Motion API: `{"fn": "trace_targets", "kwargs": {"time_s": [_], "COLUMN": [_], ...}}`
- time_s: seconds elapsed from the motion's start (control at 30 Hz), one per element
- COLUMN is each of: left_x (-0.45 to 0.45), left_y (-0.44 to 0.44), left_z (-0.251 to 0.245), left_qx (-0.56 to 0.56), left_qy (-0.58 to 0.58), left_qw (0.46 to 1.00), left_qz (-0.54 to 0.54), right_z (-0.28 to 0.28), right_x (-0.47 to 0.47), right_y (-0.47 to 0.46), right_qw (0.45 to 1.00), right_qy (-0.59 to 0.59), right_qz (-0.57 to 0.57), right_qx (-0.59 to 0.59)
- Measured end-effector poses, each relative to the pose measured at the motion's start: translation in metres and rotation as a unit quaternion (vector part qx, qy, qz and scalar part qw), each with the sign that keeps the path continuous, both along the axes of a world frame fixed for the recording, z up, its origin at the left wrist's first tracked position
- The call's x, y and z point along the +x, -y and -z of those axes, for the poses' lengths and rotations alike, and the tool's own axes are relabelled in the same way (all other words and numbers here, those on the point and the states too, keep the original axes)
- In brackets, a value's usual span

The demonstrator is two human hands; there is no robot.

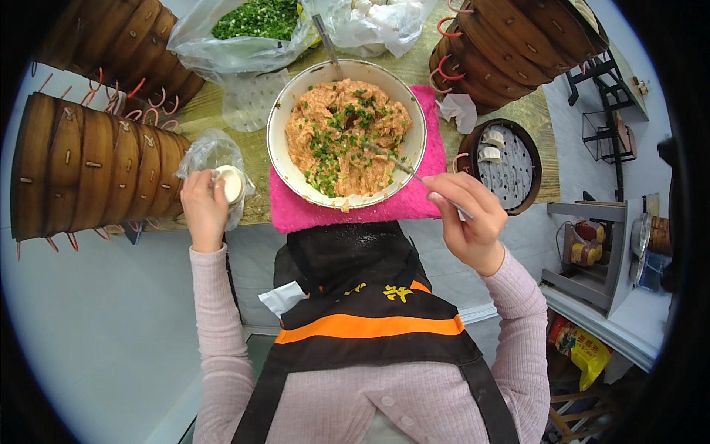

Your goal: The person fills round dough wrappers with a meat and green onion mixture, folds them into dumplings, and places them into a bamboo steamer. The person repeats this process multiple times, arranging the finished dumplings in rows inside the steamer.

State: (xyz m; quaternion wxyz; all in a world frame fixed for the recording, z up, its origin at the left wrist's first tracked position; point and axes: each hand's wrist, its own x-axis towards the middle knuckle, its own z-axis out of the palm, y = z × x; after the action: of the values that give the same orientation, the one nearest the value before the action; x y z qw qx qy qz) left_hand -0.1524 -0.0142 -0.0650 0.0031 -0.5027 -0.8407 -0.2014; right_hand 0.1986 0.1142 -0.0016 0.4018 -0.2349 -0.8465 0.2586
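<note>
My left hand (pixel 205 206) pinches the left edge of a small stack of round dough wrappers (pixel 234 184), which sits on a clear plastic bag (pixel 213 145) at the table's front left. In my right hand (pixel 471 219) is a thin metal filling spatula (pixel 411 171), its tip over the filling. Pinkish minced meat filling (pixel 346 127) with chopped green onion heaps up inside a white enamel bowl (pixel 273 152). A metal utensil (pixel 326 39) leans on the bowl's far rim. Beneath the bowl lies a bright pink towel (pixel 288 208).
A round steamer basket (pixel 537 177) at right holds two pale dumplings (pixel 490 146) on a perforated liner. Stacked bamboo steamers stand at left (pixel 100 166), back left (pixel 127 50) and back right (pixel 505 50). Behind the bowl are chopped green onions (pixel 258 19) in a plastic bag and another bag (pixel 377 25).
</note>
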Motion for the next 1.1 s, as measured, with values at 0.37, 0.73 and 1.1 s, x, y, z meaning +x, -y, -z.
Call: {"fn": "trace_targets", "kwargs": {"time_s": [0.37, 0.73, 1.1], "left_x": [0.085, 0.161, 0.152], "left_y": [0.031, -0.006, -0.002], "left_z": [-0.018, -0.05, -0.059], "left_qx": [0.165, 0.092, 0.067], "left_qy": [0.798, 0.91, 0.879], "left_qw": [0.578, 0.373, 0.452], "left_qz": [-0.04, -0.155, -0.138], "right_z": [-0.004, 0.002, -0.003], "right_x": [0.001, 0.014, -0.003], "right_y": [-0.009, 0.025, 0.008], "right_qw": [0.998, 0.988, 0.994], "right_qy": [0.018, -0.052, -0.024], "right_qz": [-0.056, 0.007, -0.047], "right_qx": [0.002, -0.144, -0.092]}}
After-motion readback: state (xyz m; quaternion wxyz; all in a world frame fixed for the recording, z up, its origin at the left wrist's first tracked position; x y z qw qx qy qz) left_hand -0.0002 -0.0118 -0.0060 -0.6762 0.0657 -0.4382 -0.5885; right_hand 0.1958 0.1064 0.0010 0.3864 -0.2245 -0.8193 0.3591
